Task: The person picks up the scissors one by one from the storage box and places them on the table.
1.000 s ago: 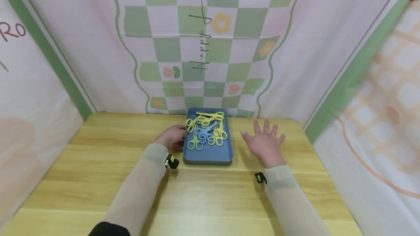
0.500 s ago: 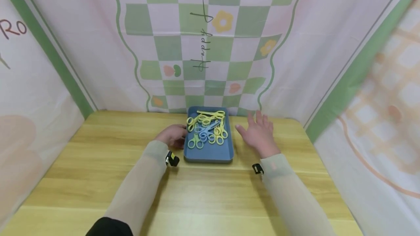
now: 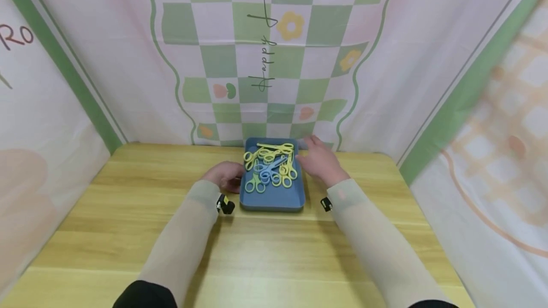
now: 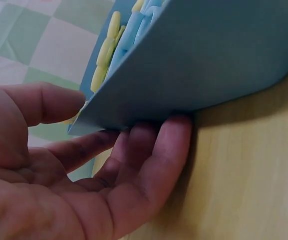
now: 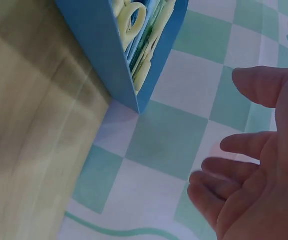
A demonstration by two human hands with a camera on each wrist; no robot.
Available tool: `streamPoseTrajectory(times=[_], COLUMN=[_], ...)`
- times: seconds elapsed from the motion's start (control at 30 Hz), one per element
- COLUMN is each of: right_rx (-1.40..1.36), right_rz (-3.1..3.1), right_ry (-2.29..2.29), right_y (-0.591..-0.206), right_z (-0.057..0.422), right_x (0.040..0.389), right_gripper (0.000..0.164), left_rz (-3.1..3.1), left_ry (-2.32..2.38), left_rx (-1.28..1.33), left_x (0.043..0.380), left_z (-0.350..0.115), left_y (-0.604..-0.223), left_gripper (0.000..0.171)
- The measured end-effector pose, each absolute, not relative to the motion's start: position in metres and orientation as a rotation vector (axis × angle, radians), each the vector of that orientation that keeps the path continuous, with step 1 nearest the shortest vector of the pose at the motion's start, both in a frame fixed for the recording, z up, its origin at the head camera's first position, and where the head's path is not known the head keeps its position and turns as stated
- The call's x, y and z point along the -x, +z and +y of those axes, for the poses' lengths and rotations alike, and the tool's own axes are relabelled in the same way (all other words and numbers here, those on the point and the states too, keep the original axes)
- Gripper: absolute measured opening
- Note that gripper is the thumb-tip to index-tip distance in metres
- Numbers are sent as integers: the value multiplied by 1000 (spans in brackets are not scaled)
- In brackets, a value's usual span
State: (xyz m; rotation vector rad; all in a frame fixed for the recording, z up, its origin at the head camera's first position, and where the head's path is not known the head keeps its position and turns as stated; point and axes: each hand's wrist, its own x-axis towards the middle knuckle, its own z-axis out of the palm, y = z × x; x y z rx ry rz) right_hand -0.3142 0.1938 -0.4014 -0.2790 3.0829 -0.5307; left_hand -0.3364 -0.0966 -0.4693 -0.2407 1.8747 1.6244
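I'm gripping the tray [image 3: 279, 199] by its left side with my left hand [image 3: 224, 175], fingers curling in low against it, while my right hand [image 3: 321, 161] is hovering just beside the other side, fingers loosely extended and holding nothing. The tray is sitting on the counter [image 3: 257, 255], up near the far edge, and the scissors [image 3: 268, 172], yellow, blue and green, are all lying jumbled inside, none showing outside. I'm judging this as half a two-handed hold: left side done, right side remaining, no lifting or sorting showing.
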Motion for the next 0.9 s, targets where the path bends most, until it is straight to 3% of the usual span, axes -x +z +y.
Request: streamPoseTrajectory(times=[0.17, 0.47, 0.9], right_rx=[403, 479, 532], right_rz=[3046, 2945, 2805], right_ry=[-421, -322, -340], right_y=[-398, -407, -421], right_z=[182, 160, 124], right_x=[331, 349, 343], right_gripper=[59, 57, 33], left_rz=[1922, 1878, 1826], left_ry=[1599, 1615, 1649], left_rx=[300, 334, 400], left_x=[338, 341, 341], left_z=[-93, -92, -92], left_y=[-469, -468, -468], left_gripper=[26, 27, 27])
